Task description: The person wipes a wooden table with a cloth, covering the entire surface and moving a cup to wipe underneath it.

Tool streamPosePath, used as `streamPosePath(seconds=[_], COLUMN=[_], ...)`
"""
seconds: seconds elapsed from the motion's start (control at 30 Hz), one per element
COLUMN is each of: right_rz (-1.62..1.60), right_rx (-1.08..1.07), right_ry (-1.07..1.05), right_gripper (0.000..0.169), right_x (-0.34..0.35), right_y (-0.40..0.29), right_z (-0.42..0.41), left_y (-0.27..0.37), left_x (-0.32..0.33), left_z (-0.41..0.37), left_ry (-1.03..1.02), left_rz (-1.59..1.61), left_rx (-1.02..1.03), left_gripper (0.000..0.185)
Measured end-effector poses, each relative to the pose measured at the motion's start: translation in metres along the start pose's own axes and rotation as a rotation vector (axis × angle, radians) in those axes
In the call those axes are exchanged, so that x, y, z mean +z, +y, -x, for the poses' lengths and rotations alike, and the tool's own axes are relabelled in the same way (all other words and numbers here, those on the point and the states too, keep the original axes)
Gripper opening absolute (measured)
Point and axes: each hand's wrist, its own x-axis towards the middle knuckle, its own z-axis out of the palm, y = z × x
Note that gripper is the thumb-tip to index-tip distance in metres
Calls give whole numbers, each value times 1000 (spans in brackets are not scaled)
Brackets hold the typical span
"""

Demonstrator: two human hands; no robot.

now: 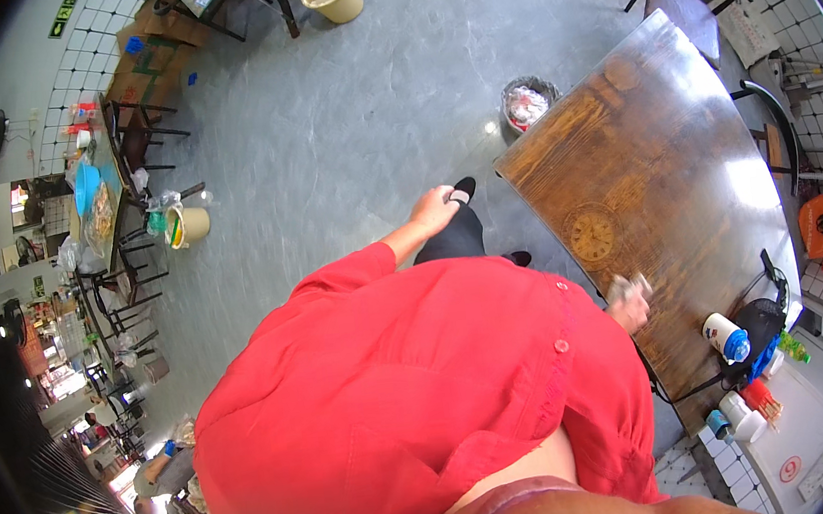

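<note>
My left hand [435,209] hangs out over the floor, above a black shoe [466,186]; its fingers are partly curled, and whether it holds the small pale patch beside them cannot be told. At the near left edge of a brown wood-grain table [663,178], my right hand [632,309] is blurred and closed around a crumpled greyish cloth-like thing [629,285]. A printed clock-face pattern [593,235] lies on the tabletop ahead of that hand. To its right are a white bottle with a blue cap [726,338] and a black mesh item with straps [757,322].
A lined waste bin [529,103] stands by the table's far left corner. Chairs [683,10] line its right side. Cups [743,418] are at the near end. Leftward are a cluttered table [105,206] and cream bucket [190,226]; another person [159,472] is at lower left.
</note>
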Motion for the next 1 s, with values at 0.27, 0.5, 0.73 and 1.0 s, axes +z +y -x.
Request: streamPosePath(seconds=[0.27, 0.5, 0.73, 1.0], right_rz=[-386, -168, -284, -2128], right_rx=[-673, -382, -403, 567], right_ry=[21, -42, -103, -1441], right_gripper=[34, 40, 41, 40], right_x=[8, 21, 25, -31], right_y=[-323, -378, -372, -409], right_z=[-51, -216, -146, -97], left_y=[-101, -96, -44, 106], left_x=[-77, -158, -175, -138], left_z=[-38, -77, -120, -115], left_ry=[53, -64, -177, -449], left_rz=[189, 48, 265, 750], left_rx=[-134, -133, -212, -221], left_gripper=[52, 42, 41, 58])
